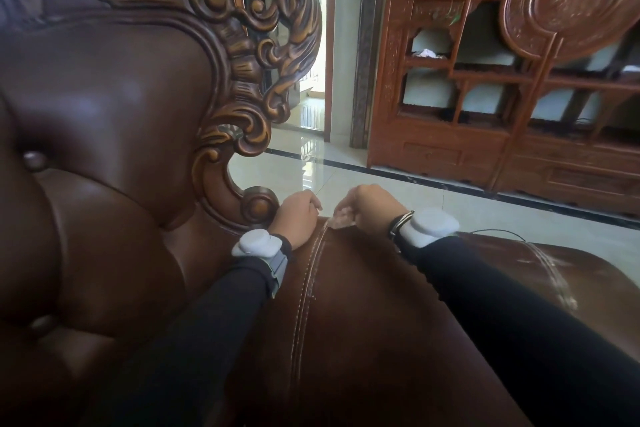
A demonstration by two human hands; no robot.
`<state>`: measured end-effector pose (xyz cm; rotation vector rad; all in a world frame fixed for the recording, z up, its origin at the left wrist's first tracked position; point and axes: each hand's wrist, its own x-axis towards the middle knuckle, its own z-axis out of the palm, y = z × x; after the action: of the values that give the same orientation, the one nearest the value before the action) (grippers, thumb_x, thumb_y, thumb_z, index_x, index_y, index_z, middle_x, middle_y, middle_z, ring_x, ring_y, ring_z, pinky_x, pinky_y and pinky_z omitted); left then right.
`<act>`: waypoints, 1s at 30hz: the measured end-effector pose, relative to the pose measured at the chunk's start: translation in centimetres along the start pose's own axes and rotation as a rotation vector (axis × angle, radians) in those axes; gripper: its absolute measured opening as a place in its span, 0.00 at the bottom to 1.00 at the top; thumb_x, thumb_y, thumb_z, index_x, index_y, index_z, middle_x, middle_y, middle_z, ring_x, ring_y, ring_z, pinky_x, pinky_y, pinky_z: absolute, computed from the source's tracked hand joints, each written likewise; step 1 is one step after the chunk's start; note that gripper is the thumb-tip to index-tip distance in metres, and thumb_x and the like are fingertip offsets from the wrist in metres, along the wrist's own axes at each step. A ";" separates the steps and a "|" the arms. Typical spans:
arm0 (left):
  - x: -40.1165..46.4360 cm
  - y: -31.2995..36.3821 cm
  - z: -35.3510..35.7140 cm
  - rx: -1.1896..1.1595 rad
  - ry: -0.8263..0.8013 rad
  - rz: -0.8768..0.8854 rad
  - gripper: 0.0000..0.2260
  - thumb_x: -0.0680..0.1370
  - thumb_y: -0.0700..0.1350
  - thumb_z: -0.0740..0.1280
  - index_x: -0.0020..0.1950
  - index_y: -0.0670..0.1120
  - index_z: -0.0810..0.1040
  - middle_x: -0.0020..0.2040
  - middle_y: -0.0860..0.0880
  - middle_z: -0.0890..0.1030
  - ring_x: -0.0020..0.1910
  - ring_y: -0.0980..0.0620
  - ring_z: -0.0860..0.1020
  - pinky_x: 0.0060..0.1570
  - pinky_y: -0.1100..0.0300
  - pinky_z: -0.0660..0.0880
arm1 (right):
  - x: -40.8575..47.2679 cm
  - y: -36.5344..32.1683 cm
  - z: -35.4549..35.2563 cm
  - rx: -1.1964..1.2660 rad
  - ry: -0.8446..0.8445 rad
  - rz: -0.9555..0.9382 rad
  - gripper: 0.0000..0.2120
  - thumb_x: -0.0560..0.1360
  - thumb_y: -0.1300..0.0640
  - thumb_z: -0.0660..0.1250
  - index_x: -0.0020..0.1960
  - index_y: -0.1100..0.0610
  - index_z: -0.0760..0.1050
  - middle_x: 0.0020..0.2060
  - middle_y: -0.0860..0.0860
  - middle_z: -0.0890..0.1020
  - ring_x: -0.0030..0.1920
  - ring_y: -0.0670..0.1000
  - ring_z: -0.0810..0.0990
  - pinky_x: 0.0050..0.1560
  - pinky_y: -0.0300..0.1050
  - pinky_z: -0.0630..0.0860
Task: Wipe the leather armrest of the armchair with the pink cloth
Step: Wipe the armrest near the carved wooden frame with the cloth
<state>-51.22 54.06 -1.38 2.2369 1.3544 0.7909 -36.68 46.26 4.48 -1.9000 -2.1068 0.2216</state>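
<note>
Both black sleeves [519, 315] reach forward over the brown leather armrest [381, 322], nearest the camera. Armrest has a stitched seam running along its top, far-end edge dropping off toward the floor. Left hand [298, 218] rests at the armrest's far end on the seam's left side, fingers curled down loosely, palm on the leather, nothing visibly held. Right hand [367, 204] is just beside it on the seam's right side, fingers pinched closed on a small bunch of the pink cloth [341, 220], which touches the leather at the seam. Most of the cloth is hidden under the hand. Grey wrist devices [254, 243] on both wrists. Tufted leather backrest [104, 149] with carved wooden frame [242, 45] fills the left. Glossy tiled floor [346, 166] beyond, carved wooden shelf cabinet [485, 80] on the far right.
</note>
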 end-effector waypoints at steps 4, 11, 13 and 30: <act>0.0 0.0 0.1 -0.005 0.026 0.004 0.11 0.77 0.35 0.55 0.49 0.42 0.77 0.51 0.42 0.80 0.51 0.44 0.78 0.54 0.52 0.75 | -0.9 0.0 1.0 -0.007 -0.036 -0.025 0.13 0.73 0.62 0.66 0.52 0.51 0.84 0.49 0.51 0.83 0.50 0.52 0.80 0.49 0.43 0.75; -0.5 0.4 -0.3 0.022 0.053 0.013 0.12 0.76 0.33 0.55 0.48 0.41 0.78 0.52 0.40 0.80 0.52 0.42 0.79 0.55 0.49 0.74 | -3.7 -1.3 2.1 -0.082 -0.004 -0.234 0.16 0.68 0.65 0.65 0.46 0.46 0.82 0.43 0.45 0.82 0.45 0.48 0.81 0.46 0.50 0.79; -1.0 0.3 -0.5 0.032 0.056 0.023 0.11 0.76 0.33 0.56 0.47 0.41 0.78 0.52 0.41 0.80 0.52 0.43 0.78 0.56 0.50 0.74 | -4.7 -1.6 1.5 -0.066 -0.032 -0.276 0.16 0.68 0.67 0.66 0.45 0.48 0.84 0.44 0.45 0.83 0.43 0.44 0.81 0.47 0.48 0.79; -4.4 -1.0 -1.6 -0.040 0.006 0.117 0.12 0.75 0.33 0.57 0.50 0.43 0.78 0.52 0.44 0.80 0.53 0.46 0.77 0.57 0.56 0.72 | -8.1 -4.0 3.9 -0.070 0.004 -0.350 0.08 0.73 0.62 0.68 0.47 0.55 0.84 0.45 0.50 0.80 0.46 0.48 0.78 0.48 0.45 0.77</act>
<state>-54.57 50.70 -1.89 2.3011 1.2089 0.8569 -40.99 38.08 1.05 -1.5271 -2.4254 0.0669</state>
